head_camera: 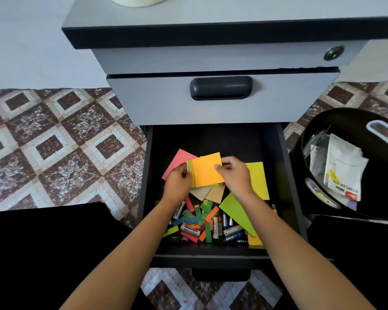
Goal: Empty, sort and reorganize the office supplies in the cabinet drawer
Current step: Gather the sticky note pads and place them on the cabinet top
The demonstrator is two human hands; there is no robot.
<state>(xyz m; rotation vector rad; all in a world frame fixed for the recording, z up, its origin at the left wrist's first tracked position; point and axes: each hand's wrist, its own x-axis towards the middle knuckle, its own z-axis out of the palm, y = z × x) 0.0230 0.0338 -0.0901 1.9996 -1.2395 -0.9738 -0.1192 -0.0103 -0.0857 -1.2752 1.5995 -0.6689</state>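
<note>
The bottom drawer (285, 175) of the grey cabinet stands pulled out. Above its middle, both my hands hold a stack of sticky notes with an orange sheet (205, 170) on top. My left hand (177, 184) grips the stack's left edge and my right hand (235, 175) pinches its right edge. Beneath lie a pink sheet (177, 158), a yellow sheet (258, 177), a green sheet (238, 209) and two tan sheets (208, 194). Several small coloured tabs (199, 218) and batteries (229, 229) are scattered at the drawer's front.
A black bin (323, 121) stands right of the drawer with a white stapler package (343, 166) and clear wrapping inside. The closed middle drawer with its dark handle (221, 88) overhangs the back of the open one. Patterned floor tiles lie to the left.
</note>
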